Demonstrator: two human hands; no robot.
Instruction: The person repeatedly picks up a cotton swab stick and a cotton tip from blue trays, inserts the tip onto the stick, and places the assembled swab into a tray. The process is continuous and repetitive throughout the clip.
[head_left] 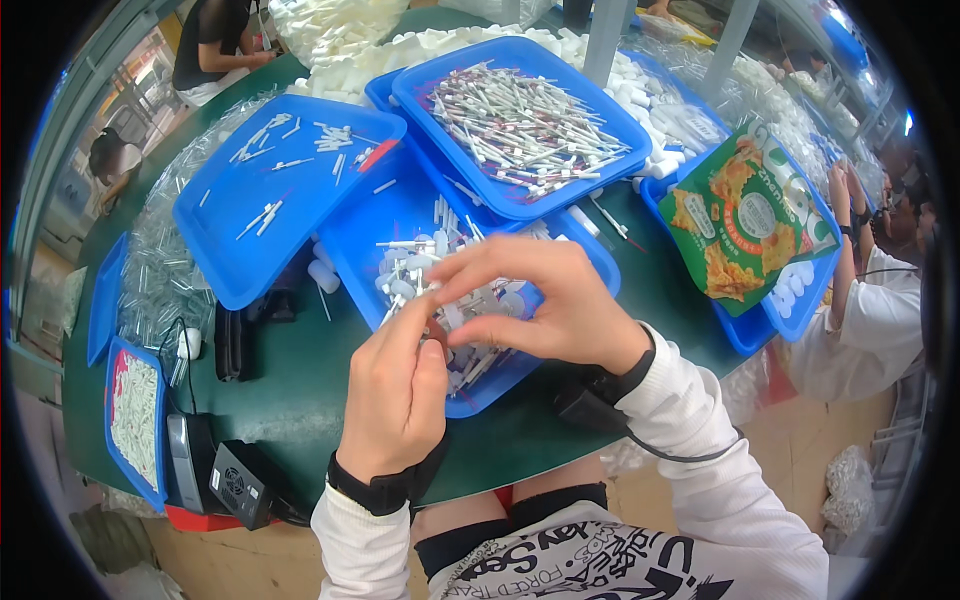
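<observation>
My left hand (392,395) is closed, thumb pressed against the forefinger, just above the near edge of a blue tray (500,392). Coming from the right, my right hand (560,300) curls its fingers over to meet the left fingertips. Whatever the fingertips pinch is too small and hidden to make out. Below them, the tray holds a heap of white stick-like plastic parts (400,265) and whitish caps, partly covered by my hands. Black bands circle both wrists.
Behind stand a blue tray piled with thin white sticks (525,130) and a tilted blue tray (225,235) with a few. Clear tubes (150,290) lie at left, above a black fan-like box (240,485). A green snack bag (745,215) rests at right, near a co-worker (870,310).
</observation>
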